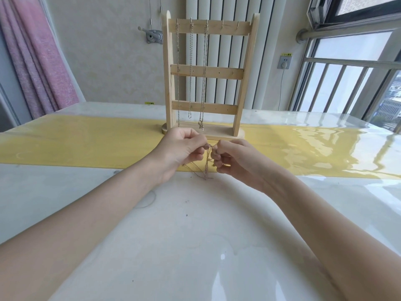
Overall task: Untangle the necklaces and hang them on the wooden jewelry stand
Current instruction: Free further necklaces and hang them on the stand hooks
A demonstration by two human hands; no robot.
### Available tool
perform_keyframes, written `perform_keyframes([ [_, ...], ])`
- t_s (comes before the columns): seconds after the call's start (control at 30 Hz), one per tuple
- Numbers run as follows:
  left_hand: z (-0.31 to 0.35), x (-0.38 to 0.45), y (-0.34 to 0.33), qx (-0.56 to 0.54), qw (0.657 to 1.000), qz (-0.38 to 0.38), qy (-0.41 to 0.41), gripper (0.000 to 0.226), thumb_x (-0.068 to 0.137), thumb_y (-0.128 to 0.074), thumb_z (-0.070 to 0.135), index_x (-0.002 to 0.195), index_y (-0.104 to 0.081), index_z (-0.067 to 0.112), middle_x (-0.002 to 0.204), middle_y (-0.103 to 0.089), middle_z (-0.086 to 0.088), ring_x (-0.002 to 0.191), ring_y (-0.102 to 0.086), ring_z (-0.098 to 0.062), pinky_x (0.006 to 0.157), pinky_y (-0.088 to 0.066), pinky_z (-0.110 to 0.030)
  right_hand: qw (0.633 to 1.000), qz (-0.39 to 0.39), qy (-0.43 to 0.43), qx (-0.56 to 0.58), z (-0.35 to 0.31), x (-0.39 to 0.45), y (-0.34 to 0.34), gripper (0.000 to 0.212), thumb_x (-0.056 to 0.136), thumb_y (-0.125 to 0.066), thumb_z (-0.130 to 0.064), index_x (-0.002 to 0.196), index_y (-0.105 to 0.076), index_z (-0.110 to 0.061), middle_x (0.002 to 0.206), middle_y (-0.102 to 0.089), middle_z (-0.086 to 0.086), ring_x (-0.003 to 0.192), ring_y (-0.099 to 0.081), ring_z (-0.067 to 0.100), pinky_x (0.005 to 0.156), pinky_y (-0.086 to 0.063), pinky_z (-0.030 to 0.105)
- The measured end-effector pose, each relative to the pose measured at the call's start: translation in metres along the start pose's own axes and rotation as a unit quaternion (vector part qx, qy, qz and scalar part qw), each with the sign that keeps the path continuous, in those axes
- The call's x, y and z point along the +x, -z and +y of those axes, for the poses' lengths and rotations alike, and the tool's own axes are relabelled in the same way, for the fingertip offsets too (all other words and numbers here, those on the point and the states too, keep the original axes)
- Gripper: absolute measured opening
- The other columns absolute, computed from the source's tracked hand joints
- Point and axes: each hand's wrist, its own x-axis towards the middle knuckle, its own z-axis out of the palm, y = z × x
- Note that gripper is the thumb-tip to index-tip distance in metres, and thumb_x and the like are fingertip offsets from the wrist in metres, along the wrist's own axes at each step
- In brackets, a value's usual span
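Note:
A wooden jewelry stand [238, 71] stands upright on the yellow strip of the table. Three thin chains [204, 68] hang from hooks on the left part of its top bar; the two right hooks are bare. Just in front of the stand's base, my left hand [181, 152] and my right hand [233, 160] pinch a tangled silver necklace [207, 162] between them, fingers curled. Its loose strands dangle down to the white tabletop below my hands.
The glossy white table [195, 235] carries a yellow runner [86, 146] across its middle. A pink curtain [36, 61] hangs at the left, a barred window [347, 83] at the right, and a wall socket [284, 63] sits behind the stand.

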Motion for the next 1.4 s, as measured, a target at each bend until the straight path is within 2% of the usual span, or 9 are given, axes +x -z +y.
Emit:
perform_keyframes([
  [0.2,0.0,0.0,-0.001,-0.007,1.0,0.004,0.017,0.025,0.085,-0.059,-0.004,0.075,-0.043,0.013,0.071,-0.055,-0.007,0.048,-0.047,-0.007,0.046,-0.045,-0.015,0.998,-0.008,-0.01,0.054,-0.003,-0.002,0.0,0.017,0.087,-0.047,-0.001,0.072,-0.049,-0.009,0.07,-0.049,0.006,0.06,-0.042,0.016,0.057,-0.038,0.023],
  [0.37,0.001,-0.001,0.003,-0.079,0.995,-0.028,0.061,0.023,0.083,-0.063,-0.002,0.084,-0.048,0.016,0.076,-0.06,-0.006,0.053,-0.056,-0.007,0.051,-0.05,-0.018,0.994,0.026,0.009,0.103,-0.003,0.001,0.002,0.016,0.089,-0.045,0.002,0.08,-0.046,-0.011,0.068,-0.047,0.006,0.062,-0.037,0.016,0.06,-0.038,0.024],
  [0.53,0.002,0.001,0.007,-0.163,0.983,-0.025,0.085,0.022,0.083,-0.064,0.0,0.085,-0.049,0.016,0.067,-0.067,-0.002,0.058,-0.064,-0.009,0.053,-0.052,-0.018,0.992,0.044,0.019,0.116,-0.005,-0.001,0.003,0.017,0.089,-0.057,0.001,0.076,-0.055,-0.01,0.071,-0.064,0.005,0.059,-0.054,0.011,0.057,-0.046,0.019],
  [0.63,0.002,0.002,0.008,-0.175,0.981,-0.014,0.082,0.021,0.084,-0.063,-0.001,0.084,-0.049,0.016,0.067,-0.065,-0.001,0.058,-0.063,-0.009,0.051,-0.052,-0.018,0.993,0.084,0.032,0.078,-0.004,-0.001,0.004,0.013,0.087,-0.063,-0.003,0.077,-0.06,-0.01,0.075,-0.065,0.005,0.06,-0.055,0.01,0.057,-0.046,0.018],
  [0.83,0.0,0.001,0.007,-0.124,0.991,0.011,0.052,0.021,0.083,-0.064,-0.001,0.083,-0.051,0.014,0.074,-0.064,-0.004,0.059,-0.063,-0.009,0.055,-0.053,-0.019,0.997,0.062,0.046,0.026,-0.002,-0.002,-0.001,0.011,0.087,-0.065,-0.005,0.076,-0.068,-0.002,0.064,-0.064,0.003,0.058,-0.052,0.009,0.058,-0.047,0.019],
  [1.03,0.0,-0.002,0.006,0.014,1.0,0.011,-0.01,0.02,0.082,-0.068,0.002,0.085,-0.052,0.014,0.082,-0.068,-0.007,0.063,-0.066,-0.007,0.059,-0.054,-0.017,0.996,0.077,0.05,-0.003,-0.004,-0.004,0.0,0.021,0.086,-0.064,0.0,0.065,-0.067,-0.004,0.064,-0.063,0.006,0.058,-0.052,0.012,0.057,-0.048,0.018],
  [1.23,-0.005,-0.002,0.003,0.092,0.996,0.015,0.001,0.016,0.082,-0.067,0.002,0.082,-0.058,0.015,0.07,-0.061,-0.003,0.056,-0.057,-0.005,0.055,-0.05,-0.013,0.979,0.102,0.063,-0.163,-0.002,-0.003,-0.003,0.016,0.084,-0.063,-0.003,0.068,-0.065,-0.002,0.06,-0.058,0.001,0.051,-0.047,0.008,0.051,-0.04,0.017],
  [1.4,-0.007,0.0,0.004,0.142,0.99,0.022,-0.003,0.015,0.083,-0.066,0.003,0.075,-0.068,0.015,0.07,-0.063,-0.002,0.054,-0.058,-0.005,0.058,-0.052,-0.014,0.975,0.103,0.062,-0.185,-0.005,-0.003,-0.001,0.02,0.084,-0.061,-0.002,0.064,-0.062,-0.005,0.059,-0.055,0.002,0.048,-0.045,0.008,0.049,-0.038,0.016],
])
